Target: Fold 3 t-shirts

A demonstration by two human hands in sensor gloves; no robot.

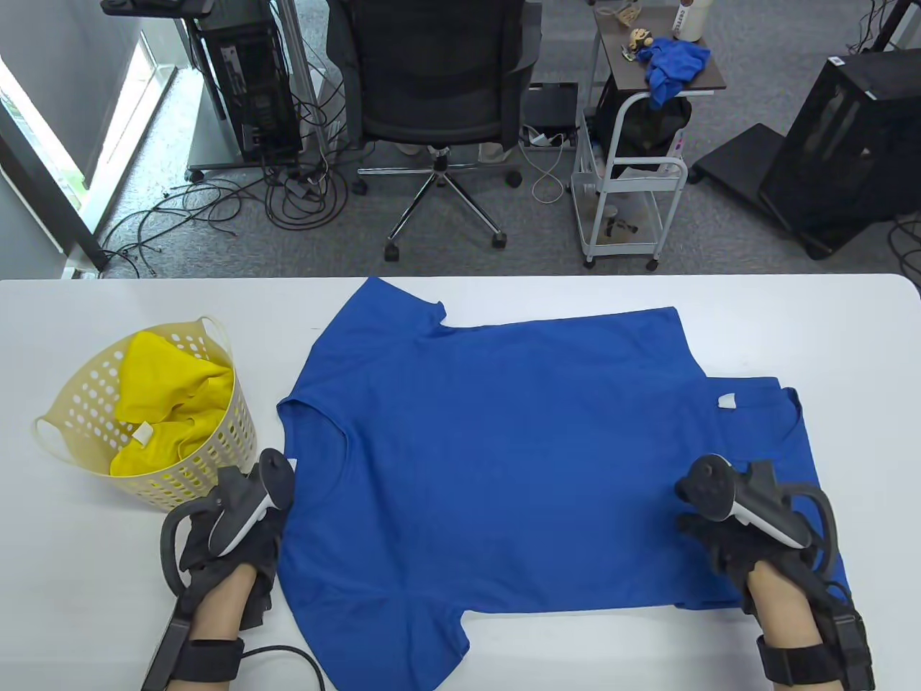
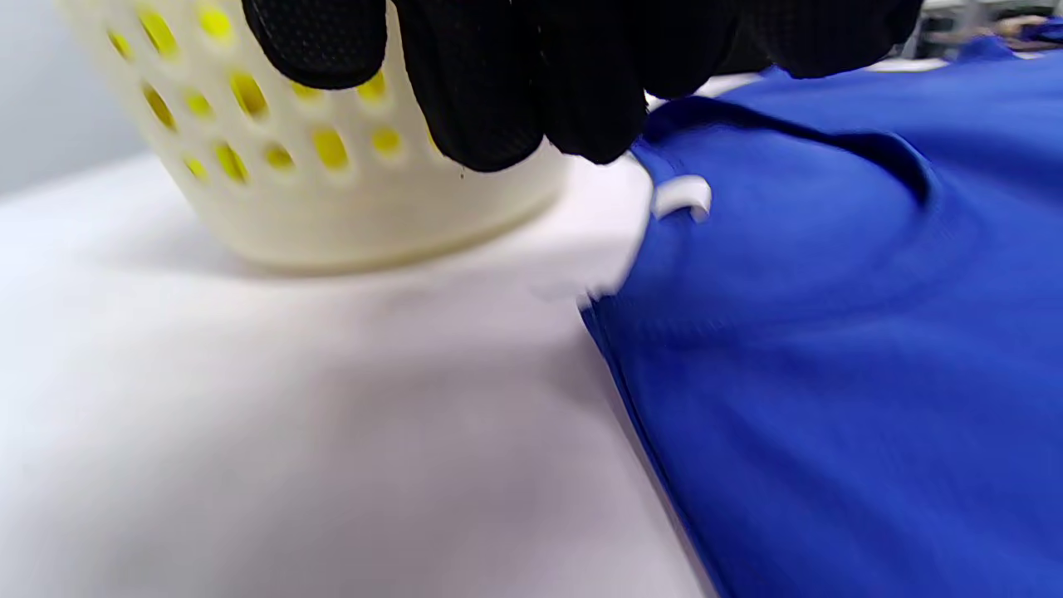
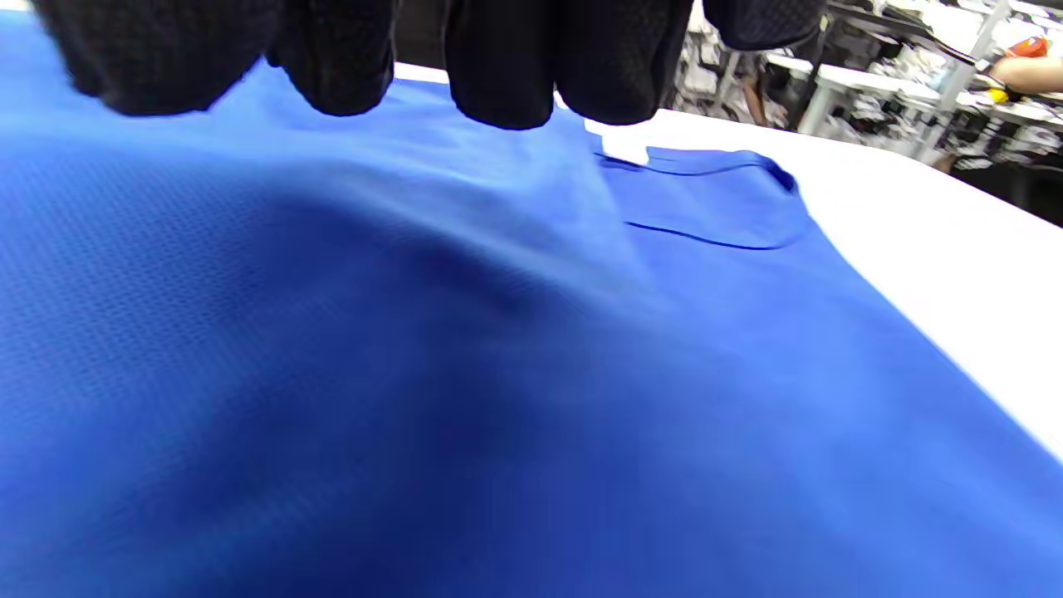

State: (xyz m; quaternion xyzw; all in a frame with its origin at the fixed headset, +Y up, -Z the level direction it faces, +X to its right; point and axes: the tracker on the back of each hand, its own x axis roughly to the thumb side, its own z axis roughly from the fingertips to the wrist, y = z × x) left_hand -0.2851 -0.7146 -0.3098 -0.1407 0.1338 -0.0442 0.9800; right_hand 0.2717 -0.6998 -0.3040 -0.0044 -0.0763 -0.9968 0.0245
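While a blue fabric t-shirt point(image 1: 496, 446) is spread across the white tabletop point(image 1: 86, 612), left hand point(image 1: 230, 547) and right hand point(image 1: 741, 536) are set at its edges | left wrist: curled fingers point(image 2: 490, 91), grip indeterminable, perforated cream plastic basket point(image 2: 332, 166) beside | right wrist: fingers point(image 3: 498, 58) above cloth, grip indeterminable.

T-shirt point(image 1: 489, 461) spread mid-table point(image 1: 108, 612), overlapping second shirt point(image 1: 777, 432) at right, basket point(image 1: 187, 482) left holding shirt point(image 1: 165, 403)

Your left hand point(image 1: 230, 536) and right hand point(image 1: 748, 536) wear black mesh gloves. Each back carries a black-and-white tracker. Black wrist straps; cable trails from yours on the left.
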